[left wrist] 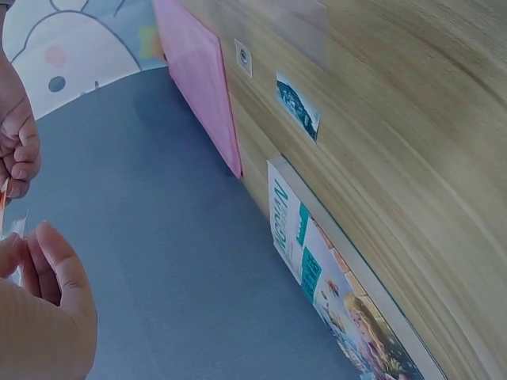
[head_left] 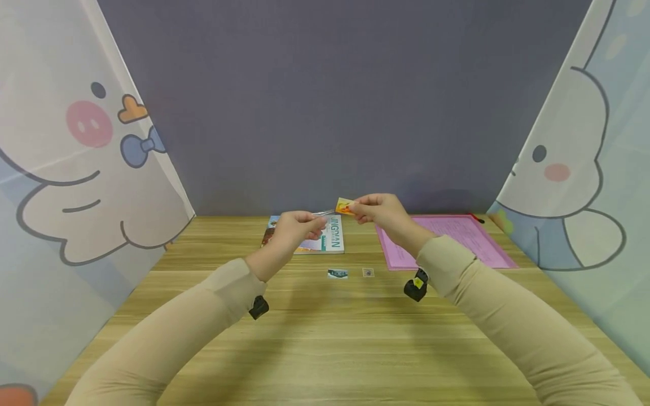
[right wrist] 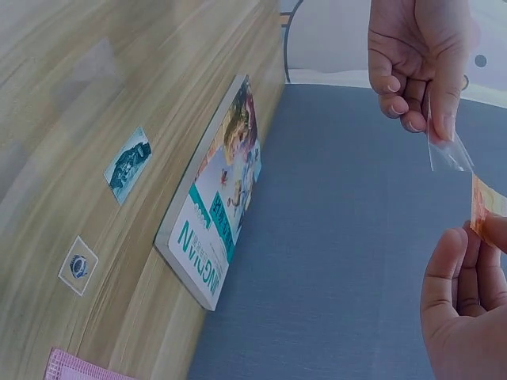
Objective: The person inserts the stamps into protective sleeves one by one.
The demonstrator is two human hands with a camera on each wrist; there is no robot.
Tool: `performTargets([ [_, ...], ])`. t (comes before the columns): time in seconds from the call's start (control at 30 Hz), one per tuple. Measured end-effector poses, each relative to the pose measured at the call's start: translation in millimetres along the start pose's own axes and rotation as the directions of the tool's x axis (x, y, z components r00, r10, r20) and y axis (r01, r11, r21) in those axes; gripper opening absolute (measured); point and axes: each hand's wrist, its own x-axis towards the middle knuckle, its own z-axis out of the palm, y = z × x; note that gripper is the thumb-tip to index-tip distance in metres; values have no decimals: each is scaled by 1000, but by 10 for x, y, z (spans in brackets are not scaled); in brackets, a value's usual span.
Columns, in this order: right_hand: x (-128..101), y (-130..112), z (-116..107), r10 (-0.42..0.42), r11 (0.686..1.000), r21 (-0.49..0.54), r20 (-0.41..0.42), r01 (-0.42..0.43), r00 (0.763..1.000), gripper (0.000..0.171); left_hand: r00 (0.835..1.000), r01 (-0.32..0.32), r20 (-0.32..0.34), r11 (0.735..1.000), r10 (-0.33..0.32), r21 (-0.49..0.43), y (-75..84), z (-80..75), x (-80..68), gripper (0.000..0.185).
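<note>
Hands up over the table: my right hand (head_left: 378, 211) pinches a small orange sticker (head_left: 345, 206), my left hand (head_left: 298, 224) pinches its clear film (right wrist: 448, 150) just beside it. Book (head_left: 325, 237) lies below my grip.

Bright, even light – soft shadows under arms; head view edges warped – wrist views slightly blurred.

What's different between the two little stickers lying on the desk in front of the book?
The left sticker is a wider rectangle with a dark bluish picture; the right sticker is smaller, nearly square, pale with a small round mark in the middle. The left one lies below the book; the right one lies nearer the pink folder. Both lie flat on the wooden table, apart from each other, untouched by either hand.
</note>
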Motion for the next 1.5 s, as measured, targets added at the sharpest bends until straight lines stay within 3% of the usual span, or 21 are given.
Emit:
performTargets([
  [0.13,-1,-3,-3,-5,1000,8,3,5,1000,32,1000,19,-16,1000,-19,-4,39,22,-12,29],
  [0.43,-3,9,-5,0,1000,19,5,0,1000,31,1000,-1,-14,1000,1,-25,86,57,-28,27],
  [0.7,-16,20,0,9,1000,23,13,-10,1000,31,1000,-8,-8,999,8,-51,76,65,-30,33],
  [0.97,-7,60,13,11,999,41,21,-12,1000,28,1000,-11,-16,998,10,-65,76,82,-38,26],
  [1.5,19,95,14,19,999,-47,51,-17,999,29,999,-25,-25,998,23,-54,99,87,-28,24],
])
